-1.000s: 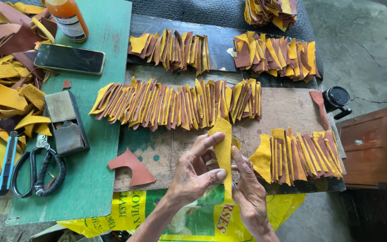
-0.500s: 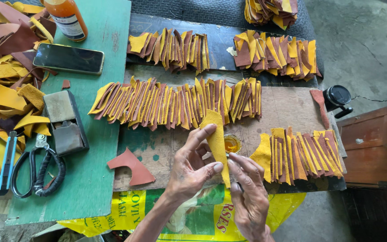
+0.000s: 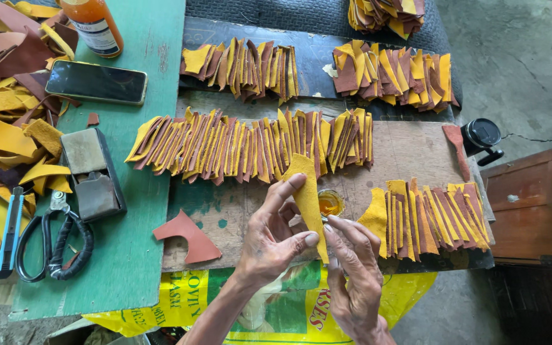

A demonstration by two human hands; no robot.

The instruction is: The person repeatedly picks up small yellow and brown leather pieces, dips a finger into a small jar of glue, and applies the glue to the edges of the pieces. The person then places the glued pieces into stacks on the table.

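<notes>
Lowered from the piece's top, right hand point(image 3: 352, 275) joins left hand point(image 3: 275, 236) pinching yellow leather piece point(image 3: 306, 191)

A long row of leather pieces point(image 3: 250, 144) is lying across the middle of the counter point(image 3: 410, 150). Two shorter rows point(image 3: 241, 64) point(image 3: 394, 70) are lying behind it, and another row point(image 3: 432, 217) is sitting to its right, nearer the person. A small jar point(image 3: 331, 202) is standing between the rows. At the left, a phone point(image 3: 96, 82) is resting behind a sharpening block point(image 3: 92, 174), with scissors point(image 3: 52, 239) and a utility knife point(image 3: 9, 231) in front. A heap of scraps point(image 3: 4, 121) is lying at the far left.
</notes>
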